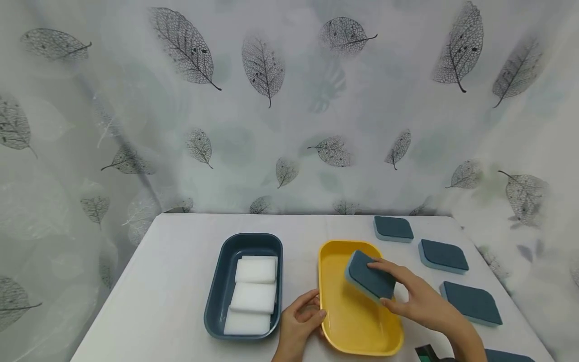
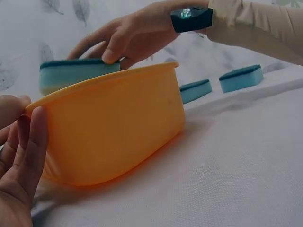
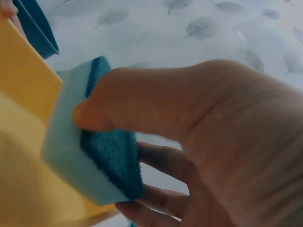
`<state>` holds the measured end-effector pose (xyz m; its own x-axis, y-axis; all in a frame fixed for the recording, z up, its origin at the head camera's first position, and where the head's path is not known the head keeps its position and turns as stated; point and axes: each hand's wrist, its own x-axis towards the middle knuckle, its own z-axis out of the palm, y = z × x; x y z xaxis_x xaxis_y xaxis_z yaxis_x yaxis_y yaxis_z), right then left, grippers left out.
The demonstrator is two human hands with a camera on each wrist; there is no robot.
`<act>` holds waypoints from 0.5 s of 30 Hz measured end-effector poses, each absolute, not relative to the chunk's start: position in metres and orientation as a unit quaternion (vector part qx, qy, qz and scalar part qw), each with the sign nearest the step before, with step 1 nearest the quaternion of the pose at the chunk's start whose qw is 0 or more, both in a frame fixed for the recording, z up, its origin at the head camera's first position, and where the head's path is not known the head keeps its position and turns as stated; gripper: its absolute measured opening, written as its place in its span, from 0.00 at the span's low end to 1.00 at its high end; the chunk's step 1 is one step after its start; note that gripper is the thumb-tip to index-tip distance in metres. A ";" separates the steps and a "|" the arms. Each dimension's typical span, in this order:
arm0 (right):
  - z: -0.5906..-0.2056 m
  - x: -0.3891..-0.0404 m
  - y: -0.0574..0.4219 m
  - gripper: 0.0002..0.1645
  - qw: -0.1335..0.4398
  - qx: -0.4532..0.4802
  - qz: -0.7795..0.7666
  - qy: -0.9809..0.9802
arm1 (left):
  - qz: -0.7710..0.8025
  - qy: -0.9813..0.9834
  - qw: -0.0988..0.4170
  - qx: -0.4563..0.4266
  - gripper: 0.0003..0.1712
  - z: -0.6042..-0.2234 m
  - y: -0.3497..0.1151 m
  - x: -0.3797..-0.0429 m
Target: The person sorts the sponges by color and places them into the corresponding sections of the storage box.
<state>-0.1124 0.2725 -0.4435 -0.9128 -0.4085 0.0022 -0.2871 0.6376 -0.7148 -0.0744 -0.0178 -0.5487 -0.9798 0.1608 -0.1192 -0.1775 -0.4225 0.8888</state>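
A blue scouring sponge [image 1: 368, 274] with a dark scrubbing top and a pale foam underside is held tilted over the yellow tub [image 1: 357, 329]. My right hand [image 1: 418, 296] pinches it between thumb and fingers, and the right wrist view shows the thumb pressing the sponge [image 3: 71, 137] on its near side. At the tub's left rim my left hand [image 1: 300, 322] grips the wall. In the left wrist view, its thumb lies over the rim and the fingers [image 2: 35, 142] are against the outside of the tub [image 2: 113, 132]. No other item shows inside the tub.
Left of the tub stands a dark blue tub [image 1: 212, 296] with white sponges [image 1: 254, 297] stacked overlapping inside. Several blue sponges line the table's right side, among them one at the back [image 1: 392, 227] and one nearer [image 1: 470, 300]. A leaf-patterned curtain [image 1: 271, 125] hangs behind the white table [image 1: 149, 301].
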 end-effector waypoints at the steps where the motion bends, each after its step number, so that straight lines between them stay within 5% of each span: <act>1: -0.443 -0.112 0.271 0.42 0.089 -0.197 -0.377 0.901 | 0.845 0.526 0.099 -0.007 0.34 -0.548 -0.017 -0.075; 15: -0.451 -0.107 0.240 0.46 0.185 -0.192 -0.330 0.905 | 0.843 0.526 0.105 -0.041 0.34 -0.544 -0.013 -0.076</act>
